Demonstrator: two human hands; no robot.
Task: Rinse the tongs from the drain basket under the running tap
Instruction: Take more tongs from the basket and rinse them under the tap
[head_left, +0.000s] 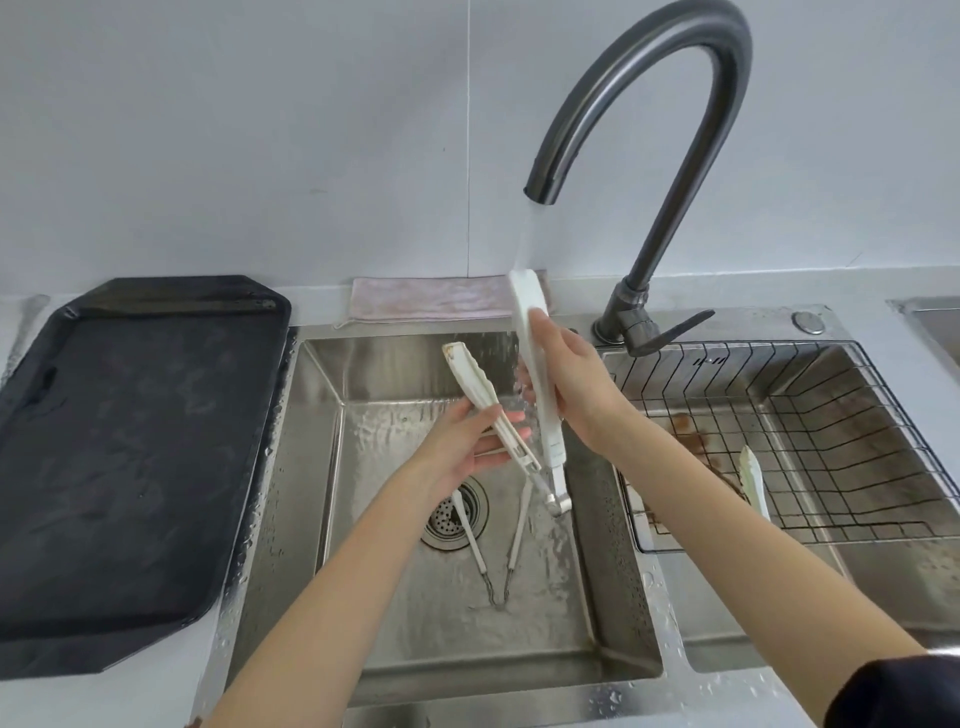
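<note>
White tongs (530, 332) are spread open above the left sink basin (311, 467), tips up, hinge down. My right hand (571, 384) grips the right arm of the tongs, whose tip sits in the water stream from the dark curved tap (691, 104). My left hand (467, 441) holds the tongs' left arm, whose tip looks stained brown. A second pair of tongs (498, 551) lies on the basin floor beside the drain (457, 514). A third white pair (753, 480) rests in the wire drain basket (831, 415) over the right basin.
A dark baking tray (130, 457) lies on the counter to the left of the sink. A pinkish cloth (426, 304) lies folded behind the basin. The tap lever (670, 332) points right. Brown residue marks the right basin under the basket.
</note>
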